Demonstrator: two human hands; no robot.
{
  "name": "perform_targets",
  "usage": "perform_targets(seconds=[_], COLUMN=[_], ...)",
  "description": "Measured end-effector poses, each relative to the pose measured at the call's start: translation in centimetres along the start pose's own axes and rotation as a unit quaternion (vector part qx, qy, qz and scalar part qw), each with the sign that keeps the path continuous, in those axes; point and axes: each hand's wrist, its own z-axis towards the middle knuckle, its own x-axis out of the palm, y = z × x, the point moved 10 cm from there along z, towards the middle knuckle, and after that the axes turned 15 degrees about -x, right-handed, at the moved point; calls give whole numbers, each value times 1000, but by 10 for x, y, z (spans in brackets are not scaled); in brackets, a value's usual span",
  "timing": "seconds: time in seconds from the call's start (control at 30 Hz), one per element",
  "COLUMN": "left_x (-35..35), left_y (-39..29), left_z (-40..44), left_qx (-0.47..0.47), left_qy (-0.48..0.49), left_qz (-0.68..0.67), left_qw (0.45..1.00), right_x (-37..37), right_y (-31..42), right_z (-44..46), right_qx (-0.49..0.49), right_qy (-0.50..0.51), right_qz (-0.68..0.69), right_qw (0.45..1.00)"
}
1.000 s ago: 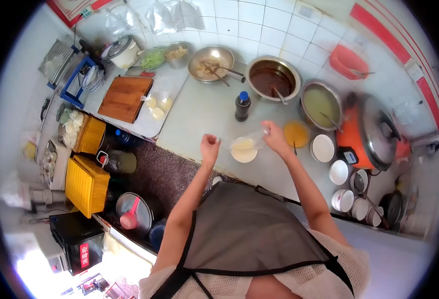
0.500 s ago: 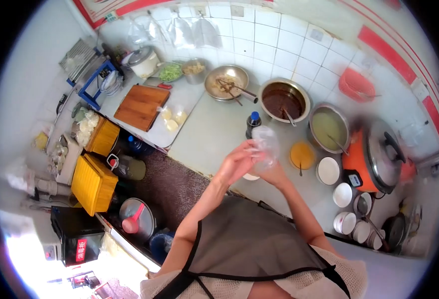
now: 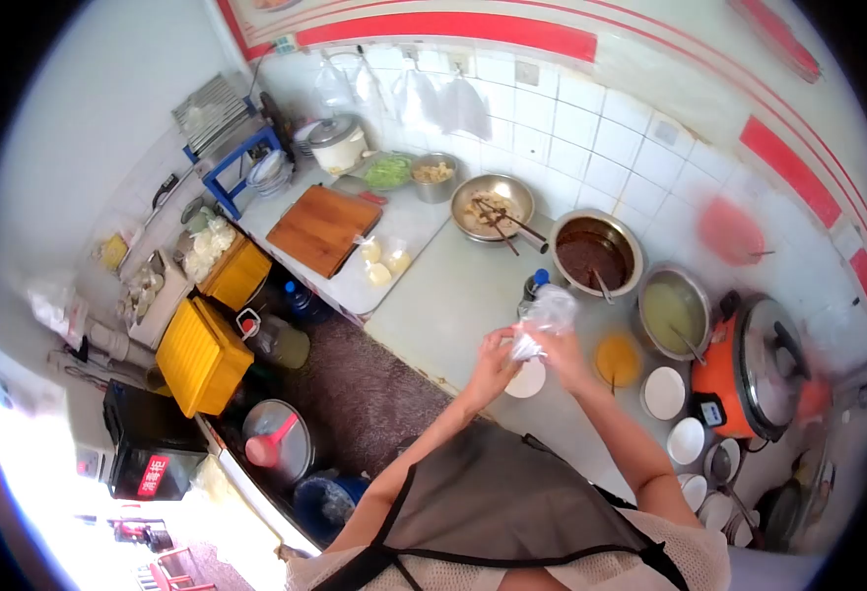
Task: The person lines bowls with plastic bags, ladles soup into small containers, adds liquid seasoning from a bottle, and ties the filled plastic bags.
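A clear plastic bag (image 3: pixel 550 313) is bunched up between my two hands above the counter. My left hand (image 3: pixel 496 362) pinches its lower left side with closed fingers. On the bag's right side, my right hand (image 3: pixel 559 355) is closed on it, a little blurred. Just beneath the hands, a white bowl (image 3: pixel 526 379) shows in part. Directly behind the bag stands a dark bottle with a blue cap (image 3: pixel 538 280), partly hidden.
Behind are a pan with chopsticks (image 3: pixel 493 207) and a pot of dark sauce (image 3: pixel 596 254). To the right are a yellow bowl (image 3: pixel 618 360), an orange cooker (image 3: pixel 724 364) and white bowls (image 3: pixel 663 393). A cutting board (image 3: pixel 323 229) lies left.
My hands have come together from apart, and the bag, earlier held low over the white bowl, is now gathered up between them. The view has shifted, so the counter appears lower and further right.
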Motion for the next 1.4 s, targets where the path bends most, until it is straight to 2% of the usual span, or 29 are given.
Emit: perform_targets(seconds=[0.1,0.13,0.17,0.2,0.27,0.3,0.37,0.43,0.47,0.53,0.57,0.63,0.67,0.7,0.73,0.87,0.9,0.93,0.97,1.03,1.07,1.1,1.13,1.17,1.2,1.23,1.33,1.37,1.4], left_x=[2,2,3,3,7,6,-6,-11,-15,-19,-18,-30,-31,-32,-34,-43,-46,-49,-54,-56,-53,-52,-52,-47,-49,-58,-64,-60,-55], left_y=[5,7,13,19,22,21,2,3,5,11,13,11,14,15,14,13,13,13,17,15,11,9,13,15,19,20,17,14,12], left_z=[-8,-9,-9,-11,-20,-20,-18,-13,-11,-16,-18,-21,-22,-23,-20,-20,-21,-20,-24,-28,-27,-28,-28,-26,-27,-31,-32,-31,-32], left_qx=[-31,-30,-46,-64,-51,-38,-21,-9,0,-21,-35,-43,-57,-70,-71,-36,-31,-29,-36,-49,-49,-51,-57,-47,-36,-37,-65,-65,-66], left_qy=[10,8,6,3,4,4,-31,-61,-75,-89,-74,-78,-76,-72,-76,-124,-132,-133,-139,-148,-141,-137,-152,-148,-144,-164,-168,-155,-137], left_qz=[-1,-2,-2,-3,7,20,9,-20,-35,-14,0,16,17,16,16,-13,-7,-7,-3,-2,9,23,27,24,23,33,0,-6,-12], left_qw=[999,1000,999,998,999,999,999,998,997,996,997,996,995,995,994,992,991,991,990,988,989,989,986,988,989,985,984,986,988], right_x=[13,13,12,24,40,47,24,26,31,22,26,51,50,32,23,40,53,75,73,32,28,26,31,34,45,60,58,43,38], right_y=[0,19,20,39,37,49,23,19,7,30,28,45,43,20,-8,17,41,53,57,-4,-15,-18,-15,-13,15,33,23,9,-8], right_z=[-1,-2,-6,-15,-36,-38,-26,-17,-19,-8,-16,-37,-33,-18,-22,-6,-18,-34,-32,-27,-22,-4,3,9,3,-9,-20,-8,-7], right_qx=[45,-67,-67,-222,-303,-315,59,59,61,-194,-200,-300,-305,-122,74,-39,-208,-352,-353,74,76,42,29,12,-115,-244,-225,-59,31], right_qy=[162,187,189,253,297,305,279,189,219,168,181,269,271,256,221,133,210,258,258,313,320,205,152,104,211,281,354,315,295], right_qz=[107,-135,-137,-394,-635,-628,-383,-30,-26,-380,-375,-582,-580,-422,-229,-119,-409,-645,-646,-397,-396,-166,-41,86,-226,-506,-532,-370,-274], right_qw=[980,971,970,855,646,643,879,980,973,888,887,706,705,861,945,983,863,627,626,859,857,964,987,991,944,778,735,872,915])
